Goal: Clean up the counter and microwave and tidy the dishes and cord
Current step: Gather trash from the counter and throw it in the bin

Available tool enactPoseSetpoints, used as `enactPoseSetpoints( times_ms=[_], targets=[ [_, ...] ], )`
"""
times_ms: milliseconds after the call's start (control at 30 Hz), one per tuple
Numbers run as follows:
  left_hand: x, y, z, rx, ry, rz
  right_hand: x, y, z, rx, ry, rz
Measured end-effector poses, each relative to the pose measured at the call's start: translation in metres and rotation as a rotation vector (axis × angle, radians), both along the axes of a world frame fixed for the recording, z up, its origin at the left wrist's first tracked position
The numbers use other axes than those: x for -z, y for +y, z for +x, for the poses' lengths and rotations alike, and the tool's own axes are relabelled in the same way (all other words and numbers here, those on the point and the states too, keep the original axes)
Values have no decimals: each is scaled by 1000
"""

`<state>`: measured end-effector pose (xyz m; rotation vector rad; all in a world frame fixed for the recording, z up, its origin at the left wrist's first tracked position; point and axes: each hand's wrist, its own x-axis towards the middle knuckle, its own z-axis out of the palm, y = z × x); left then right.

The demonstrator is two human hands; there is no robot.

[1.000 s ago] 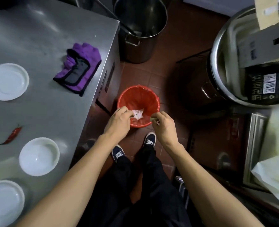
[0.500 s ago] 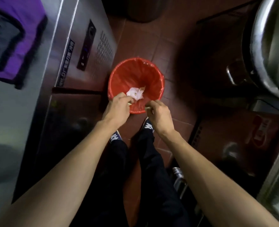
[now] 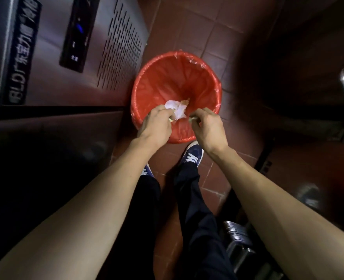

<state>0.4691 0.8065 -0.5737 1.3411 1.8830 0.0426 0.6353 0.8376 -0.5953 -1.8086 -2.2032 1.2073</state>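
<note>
Item: red bin (image 3: 207, 81), lined with a red plastic bag, standing on the tiled floor just beside the steel cabinet (image 3: 51, 57); taken as landmark.

Item: crumpled white tissue (image 3: 177, 110), stained orange at one corner, over the bin's near side. We held it with our left hand (image 3: 157, 126), fingers curled and pinching its near edge.

Item: small pale scrap (image 3: 193, 118), pinched in our right hand (image 3: 207, 130), above the bin's near rim. What it was we could not tell.

Handling: we judged both pieces light, soft and limp, possibly damp and clinging. A fingertip pinch at any edge would serve; shaking loose might be needed on release.

Item: blue shoes (image 3: 193, 156), just behind the bin.
</note>
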Motion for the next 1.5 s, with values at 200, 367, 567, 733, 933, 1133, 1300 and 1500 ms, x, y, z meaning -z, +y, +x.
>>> enactPoseSetpoints(
  times_ms=[200, 367, 567, 733, 933, 1133, 1300, 1500],
  targets=[
    [22, 17, -4, -27, 7, 22, 24, 22, 0, 48, -4, 10],
    [19, 15, -12, -52, 69, 5, 20, 29, 3, -8, -34, -65],
    [-1, 7, -7, 13, 131, -44, 1, 24, 13, -85, -104, -111],
    [-25, 4, 3, 97, 152, -56, -25, 21, 15, -117, -118, -112],
    [-77, -2, 4, 114, 162, -49, -78, 17, 12, -172, -121, -69],
    [-164, -15, -2, 112, 208, -1, -157, 15, 3, -354, -176, 32],
    [-230, -28, -11, 65, 261, 56, -227, 14, -17, -451, -172, 137],
    [-304, -49, -21, -35, 309, 147, -303, 10, -46, -567, -115, 221]
  ],
)
